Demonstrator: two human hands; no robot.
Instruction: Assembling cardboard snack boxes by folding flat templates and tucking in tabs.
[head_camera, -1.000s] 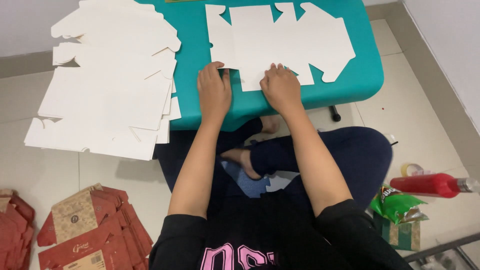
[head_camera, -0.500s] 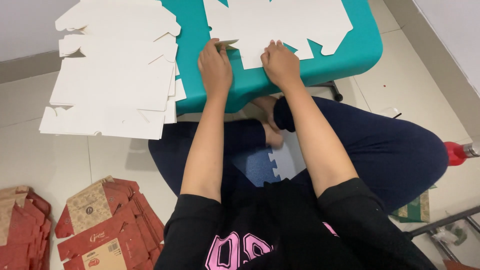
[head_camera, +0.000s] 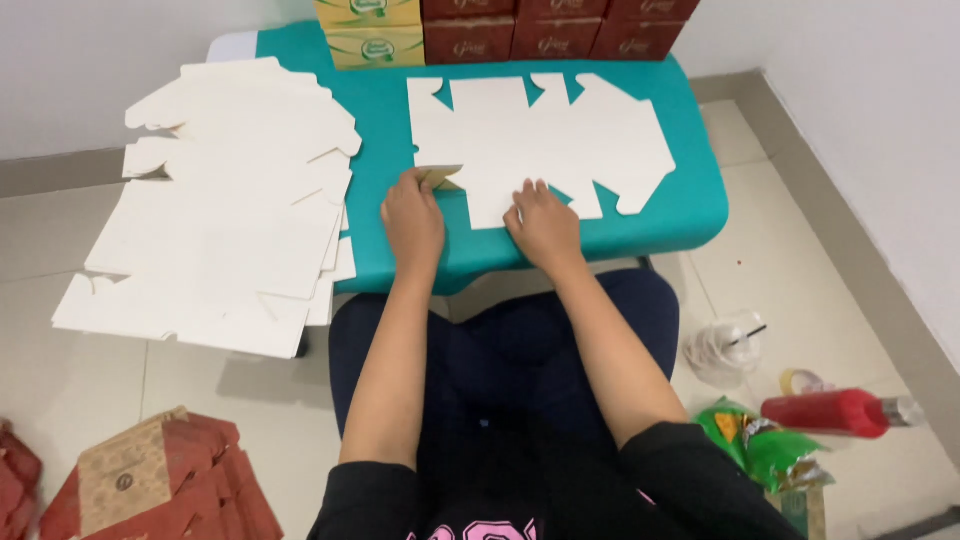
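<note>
You're mid-fold — left hand (head_camera: 412, 222) pinches a small flap of the white box blank (head_camera: 545, 140) lying flat on the teal table (head_camera: 690, 205), right hand (head_camera: 543, 222) presses it down. Crease next, I'd guess.

A teal table (head_camera: 690, 205) carries flat white cardboard blanks (head_camera: 560, 140) and boxes (head_camera: 470, 30).
</note>
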